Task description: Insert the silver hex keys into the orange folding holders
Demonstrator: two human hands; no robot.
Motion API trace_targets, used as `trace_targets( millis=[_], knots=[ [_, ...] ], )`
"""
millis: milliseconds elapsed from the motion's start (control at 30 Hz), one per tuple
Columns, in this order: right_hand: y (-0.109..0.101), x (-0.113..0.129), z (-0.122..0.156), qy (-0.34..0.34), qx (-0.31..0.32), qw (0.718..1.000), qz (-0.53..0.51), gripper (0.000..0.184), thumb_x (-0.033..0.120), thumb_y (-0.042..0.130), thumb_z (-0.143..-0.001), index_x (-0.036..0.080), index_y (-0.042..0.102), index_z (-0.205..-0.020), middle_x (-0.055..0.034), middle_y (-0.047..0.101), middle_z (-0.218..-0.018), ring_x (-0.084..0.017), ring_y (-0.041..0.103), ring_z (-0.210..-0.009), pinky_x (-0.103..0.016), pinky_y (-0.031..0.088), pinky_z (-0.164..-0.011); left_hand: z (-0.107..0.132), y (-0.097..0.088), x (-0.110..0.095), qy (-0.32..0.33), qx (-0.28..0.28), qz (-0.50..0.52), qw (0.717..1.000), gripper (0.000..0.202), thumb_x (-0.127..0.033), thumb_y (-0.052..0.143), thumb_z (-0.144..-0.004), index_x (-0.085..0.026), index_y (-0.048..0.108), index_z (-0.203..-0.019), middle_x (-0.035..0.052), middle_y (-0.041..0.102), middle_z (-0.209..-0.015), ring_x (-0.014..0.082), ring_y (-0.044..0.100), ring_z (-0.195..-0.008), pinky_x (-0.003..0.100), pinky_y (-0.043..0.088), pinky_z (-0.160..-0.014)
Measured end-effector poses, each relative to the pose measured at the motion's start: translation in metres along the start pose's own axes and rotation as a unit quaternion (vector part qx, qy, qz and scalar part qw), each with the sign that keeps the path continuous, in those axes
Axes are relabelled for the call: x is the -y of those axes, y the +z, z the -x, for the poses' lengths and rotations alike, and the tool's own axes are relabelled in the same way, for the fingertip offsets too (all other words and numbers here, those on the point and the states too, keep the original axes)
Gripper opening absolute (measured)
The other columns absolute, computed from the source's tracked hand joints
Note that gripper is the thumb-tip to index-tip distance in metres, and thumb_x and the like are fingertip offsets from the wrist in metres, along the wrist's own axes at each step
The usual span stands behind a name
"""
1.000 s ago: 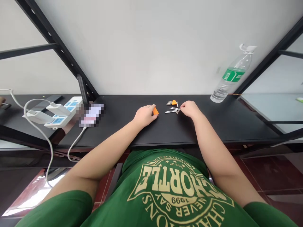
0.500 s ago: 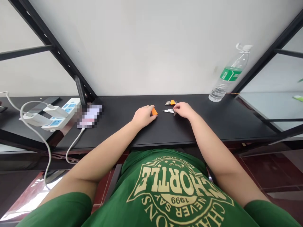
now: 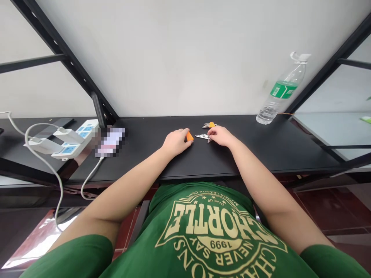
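On the black tabletop, my left hand point(image 3: 176, 141) is closed around an orange plastic hex key holder point(image 3: 189, 136), its fingers and thumb on either side. To the right, my right hand point(image 3: 220, 135) pinches a bunch of silver L-shaped hex keys point(image 3: 203, 136) at their bent end. Their long ends point left, a short gap away from the holder. Just behind them lies a second hex key set point(image 3: 206, 125), its keys seated in another orange holder point(image 3: 212, 124). Part of that set is hidden by my right hand.
A plastic water bottle point(image 3: 279, 94) with a green label stands at the back right. At left, a charging phone point(image 3: 110, 142) lies beside a white power strip point(image 3: 78, 141) with plugs and cables. A wall point(image 3: 185, 58) and black frame posts point(image 3: 69, 61) bound the tabletop.
My right hand has moved slightly left, bringing the loose hex keys closer to the orange holder. My left hand and the second set have stayed where they were.
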State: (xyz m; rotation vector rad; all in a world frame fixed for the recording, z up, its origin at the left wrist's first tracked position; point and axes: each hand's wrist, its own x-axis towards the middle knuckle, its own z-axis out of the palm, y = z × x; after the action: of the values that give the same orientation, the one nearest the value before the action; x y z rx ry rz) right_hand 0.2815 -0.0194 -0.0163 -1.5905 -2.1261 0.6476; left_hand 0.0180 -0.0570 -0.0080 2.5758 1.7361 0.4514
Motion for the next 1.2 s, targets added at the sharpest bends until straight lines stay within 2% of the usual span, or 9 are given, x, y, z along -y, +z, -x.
trace_targets(
  millis=[233,533,700,933,1200],
  knots=[
    [-0.002,0.003,0.001,0.023,-0.017,1.0,0.011,0.017,0.013,0.062,-0.094,0.022,0.076,-0.092,-0.0038,0.075,-0.102,-0.019,0.068,-0.093,-0.032,0.052,-0.087,0.0,0.0,-0.001,-0.003,0.0,0.01,1.0,0.044,-0.046,0.068,-0.095,-0.023,0.066,-0.132,0.008,0.076,-0.11,0.0288,0.071,-0.105,0.038,0.054,-0.082],
    [-0.002,0.007,0.003,0.017,-0.038,0.994,0.102,0.012,0.011,0.066,-0.091,0.019,0.073,-0.086,-0.0089,0.069,-0.11,-0.02,0.064,-0.097,-0.029,0.05,-0.084,0.0,0.001,0.0,-0.001,0.001,0.0,1.0,0.047,-0.046,0.067,-0.096,-0.023,0.065,-0.136,0.0086,0.075,-0.112,0.0291,0.071,-0.108,0.038,0.055,-0.085],
    [-0.004,0.011,0.005,0.01,-0.026,0.991,0.128,0.015,0.011,0.066,-0.091,0.018,0.074,-0.081,-0.0113,0.067,-0.112,-0.022,0.063,-0.099,-0.031,0.049,-0.086,0.0,0.004,0.002,-0.001,-0.002,0.003,1.0,0.049,-0.047,0.067,-0.096,-0.023,0.064,-0.138,0.009,0.076,-0.111,0.0295,0.071,-0.107,0.037,0.054,-0.086],
    [-0.009,0.016,0.008,0.038,0.017,0.993,0.11,0.01,0.016,0.075,-0.083,0.019,0.071,-0.075,-0.0083,0.068,-0.115,-0.019,0.061,-0.085,-0.031,0.048,-0.072,0.0,0.005,0.002,-0.003,0.009,0.001,1.0,0.047,-0.047,0.066,-0.096,-0.025,0.064,-0.138,0.0089,0.075,-0.112,0.0295,0.071,-0.108,0.037,0.055,-0.087],
    [-0.013,0.01,0.008,0.016,0.014,0.993,0.118,0.009,0.019,0.078,-0.079,0.019,0.07,-0.074,-0.0078,0.069,-0.113,-0.018,0.06,-0.081,-0.031,0.046,-0.066,0.0,0.003,0.001,0.004,0.008,0.002,1.0,0.048,-0.045,0.068,-0.096,-0.023,0.063,-0.139,0.009,0.076,-0.114,0.0296,0.071,-0.109,0.038,0.054,-0.087]
  ],
)
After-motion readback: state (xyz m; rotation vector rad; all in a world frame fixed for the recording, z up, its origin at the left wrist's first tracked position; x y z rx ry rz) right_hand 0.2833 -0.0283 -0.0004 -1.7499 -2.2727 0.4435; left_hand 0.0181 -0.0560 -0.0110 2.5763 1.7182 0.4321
